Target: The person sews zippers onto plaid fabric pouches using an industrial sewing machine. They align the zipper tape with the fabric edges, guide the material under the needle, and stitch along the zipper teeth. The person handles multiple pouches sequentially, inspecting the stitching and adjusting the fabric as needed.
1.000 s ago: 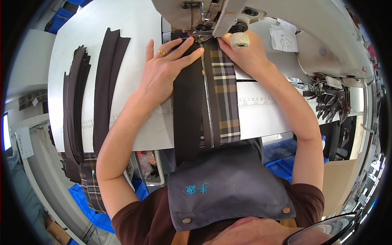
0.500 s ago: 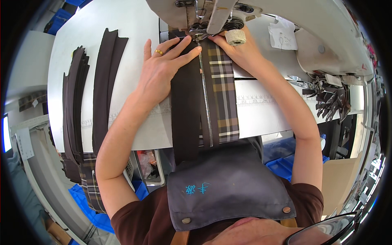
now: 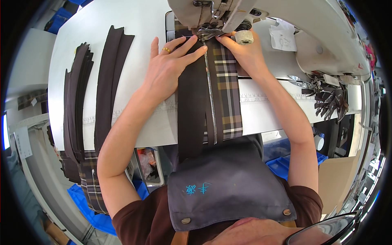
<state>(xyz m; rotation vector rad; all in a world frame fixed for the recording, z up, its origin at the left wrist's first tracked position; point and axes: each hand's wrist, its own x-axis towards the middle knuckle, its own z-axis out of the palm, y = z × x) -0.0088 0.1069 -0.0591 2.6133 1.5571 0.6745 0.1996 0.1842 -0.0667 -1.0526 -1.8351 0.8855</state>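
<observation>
My left hand [image 3: 169,67] lies flat with spread fingers on a long dark brown fabric strip [image 3: 190,110], fingertips close to the sewing machine's presser foot [image 3: 206,34]. Beside the strip runs a metal-toothed zipper [image 3: 211,96], its upper end under the foot. A brown plaid fabric piece [image 3: 232,98] lies along the zipper's right side. On its far right edge, next to the foot, rests my right hand [image 3: 247,53], open, with thumb and forefinger stretched out. The machine's white knob [image 3: 245,36] hides part of that hand's fingers.
Dark fabric strips [image 3: 110,77] and a stack of narrower ones [image 3: 75,102] lie left on the white table [image 3: 141,49]. The machine body [image 3: 326,36] arches over the right. Dark scraps [image 3: 331,98] hang there. Blue bins [image 3: 92,210] stand below the table.
The machine head and table items appear slightly farther right. More plaid shows behind the presser foot. Both hands keep nearly the same places beside it.
</observation>
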